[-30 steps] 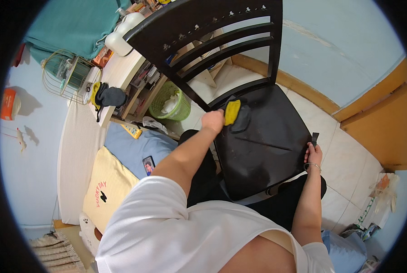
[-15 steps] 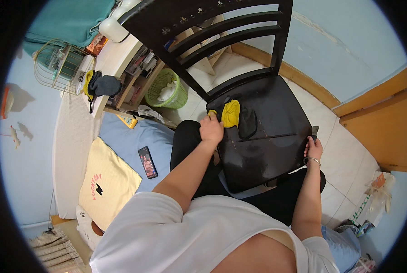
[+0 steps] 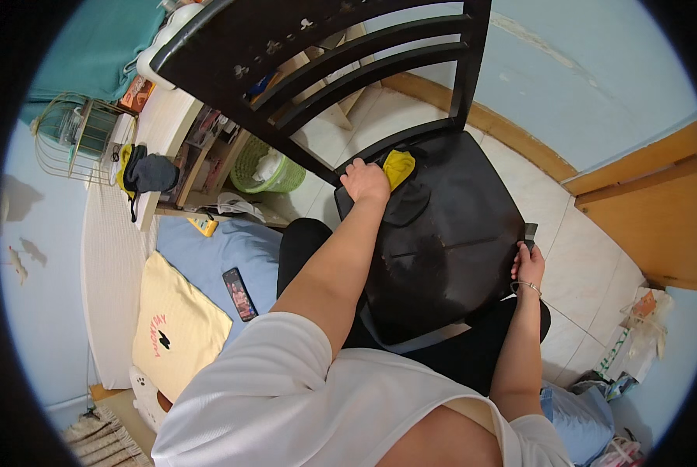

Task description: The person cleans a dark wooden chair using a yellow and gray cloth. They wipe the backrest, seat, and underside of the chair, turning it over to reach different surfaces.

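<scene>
A dark brown wooden chair (image 3: 450,233) stands before me, its seat between my legs and its slatted backrest on the far side. My left hand (image 3: 366,180) is closed at the seat's rear left corner, beside a backrest post; its fingertips are partly hidden. Against its right side lies a yellow-and-black cloth item (image 3: 399,167), its dark end flopped on the seat. Near the seat's right edge my right hand (image 3: 528,267) is closed round a small scraper (image 3: 531,232), its flat blade pointing up and away from me.
Left of the chair are a green wastebasket (image 3: 286,173), a pale desk (image 3: 154,121) and a wire cage (image 3: 72,144). A phone (image 3: 240,294) lies on blue bedding by a cream pillow (image 3: 179,315). Bags (image 3: 582,416) sit at lower right, near a wooden panel (image 3: 648,218).
My left hand has moved farther away along the seat. The cloth item has shifted toward the backrest and turned. The chair shows slightly nearer and more to the left; the scraper remains in my right hand.
</scene>
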Tool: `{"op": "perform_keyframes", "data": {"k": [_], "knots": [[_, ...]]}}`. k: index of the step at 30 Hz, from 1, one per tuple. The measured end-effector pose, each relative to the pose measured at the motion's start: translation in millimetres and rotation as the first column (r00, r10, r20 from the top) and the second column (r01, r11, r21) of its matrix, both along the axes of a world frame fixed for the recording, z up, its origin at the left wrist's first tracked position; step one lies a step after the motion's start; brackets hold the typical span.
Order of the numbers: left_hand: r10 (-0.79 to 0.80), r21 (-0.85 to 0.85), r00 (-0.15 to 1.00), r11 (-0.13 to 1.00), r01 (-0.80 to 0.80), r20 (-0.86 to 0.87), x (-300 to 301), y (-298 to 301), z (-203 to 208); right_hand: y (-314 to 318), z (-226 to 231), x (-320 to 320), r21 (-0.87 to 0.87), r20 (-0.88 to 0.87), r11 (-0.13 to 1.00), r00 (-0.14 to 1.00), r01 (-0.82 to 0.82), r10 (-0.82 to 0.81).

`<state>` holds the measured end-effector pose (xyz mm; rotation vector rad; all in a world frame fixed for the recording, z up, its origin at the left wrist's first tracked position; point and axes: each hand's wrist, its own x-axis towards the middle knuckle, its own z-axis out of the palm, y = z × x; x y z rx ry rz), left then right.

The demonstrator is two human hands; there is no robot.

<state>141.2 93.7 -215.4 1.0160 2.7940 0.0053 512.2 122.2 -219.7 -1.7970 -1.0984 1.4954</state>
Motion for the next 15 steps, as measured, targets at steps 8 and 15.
{"op": "perform_keyframes", "data": {"k": [8,15], "knots": [[-0.242,0.101,0.97,0.965,0.242,-0.015,72.8,82.9,1.6,1.2,3.5,-1.6,-0.009,-0.016,1.0,1.0,-0.016,0.016],[-0.451,0.02,0.885,0.892,0.452,0.113,134.8,151.3,24.9,2.7,8.4,0.3,-0.05,-0.076,0.999,0.997,-0.002,-0.002]]}}
